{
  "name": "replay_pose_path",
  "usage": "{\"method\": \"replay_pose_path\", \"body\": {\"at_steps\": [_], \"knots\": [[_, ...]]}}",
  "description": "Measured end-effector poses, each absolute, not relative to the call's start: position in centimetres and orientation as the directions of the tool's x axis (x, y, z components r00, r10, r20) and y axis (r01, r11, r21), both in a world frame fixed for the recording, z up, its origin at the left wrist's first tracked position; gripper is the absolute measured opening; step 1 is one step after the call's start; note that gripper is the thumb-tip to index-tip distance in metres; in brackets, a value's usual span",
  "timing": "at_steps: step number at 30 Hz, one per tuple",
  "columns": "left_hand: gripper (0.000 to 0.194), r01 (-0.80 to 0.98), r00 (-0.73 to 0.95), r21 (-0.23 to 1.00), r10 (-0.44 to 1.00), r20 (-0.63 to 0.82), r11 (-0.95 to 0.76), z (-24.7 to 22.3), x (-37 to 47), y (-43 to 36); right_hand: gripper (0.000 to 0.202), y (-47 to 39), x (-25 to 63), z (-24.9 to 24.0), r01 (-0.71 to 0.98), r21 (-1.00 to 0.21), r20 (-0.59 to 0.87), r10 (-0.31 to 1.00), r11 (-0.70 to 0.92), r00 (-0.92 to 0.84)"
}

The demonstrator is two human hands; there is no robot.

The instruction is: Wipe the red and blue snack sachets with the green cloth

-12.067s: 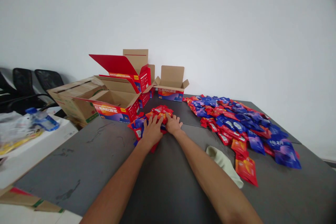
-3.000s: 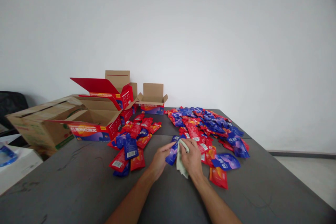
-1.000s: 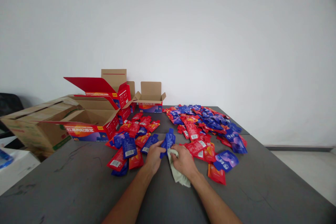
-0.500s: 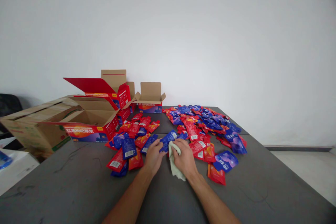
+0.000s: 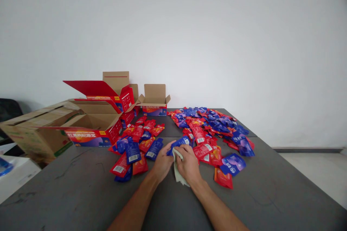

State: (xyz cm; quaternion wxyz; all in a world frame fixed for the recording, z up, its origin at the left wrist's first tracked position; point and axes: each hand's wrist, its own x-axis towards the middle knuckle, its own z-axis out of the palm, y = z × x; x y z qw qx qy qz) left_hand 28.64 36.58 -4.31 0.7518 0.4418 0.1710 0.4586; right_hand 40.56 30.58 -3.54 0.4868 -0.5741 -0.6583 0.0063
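A blue pouch (image 5: 179, 143) is gripped at its left end by my left hand (image 5: 162, 162), whose fingers are closed on it. My right hand (image 5: 188, 164) is closed on a pale cloth (image 5: 177, 171) and presses it against the pouch; the cloth's end hangs down toward the table. Left of my hands lies a small group of red and blue pouches, among them a blue one (image 5: 154, 149) and a red one (image 5: 120, 165). To the right, a large heap of pouches (image 5: 217, 122) stretches toward the back, with a blue pouch (image 5: 233, 164) at its near end.
On the left stand open red boxes (image 5: 89, 136), with a brown carton (image 5: 40, 130) beside them. Another open box (image 5: 154, 110) is at the back of the dark table (image 5: 81, 195). A white box (image 5: 18, 177) sits at the far left, and a pale wall rises behind.
Both hands have shifted slightly, and the pouch has tilted flatter between them. My right hand with the cloth has moved a little left and now covers more of the pouch's near side.
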Motion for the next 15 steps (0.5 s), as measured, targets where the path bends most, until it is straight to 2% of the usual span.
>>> {"method": "replay_pose_path", "body": {"at_steps": [5,11,15], "knots": [[0.073,-0.5,0.514,0.856,0.841,0.172,0.13,-4.7,28.6,36.8,0.032,30.4,40.5,-3.3,0.748,-0.533,0.62,0.784,0.396,0.027],[0.079,-0.474,0.559,0.861,0.819,0.131,0.185,-4.5,28.9,36.3,0.031,30.7,41.7,-3.0,0.789,-0.564,0.635,0.738,0.244,0.226],[0.08,-0.483,0.554,0.852,0.824,0.12,0.2,-4.4,28.6,36.5,0.035,30.5,41.3,-3.2,0.784,-0.523,0.63,0.772,0.335,0.09]]}}
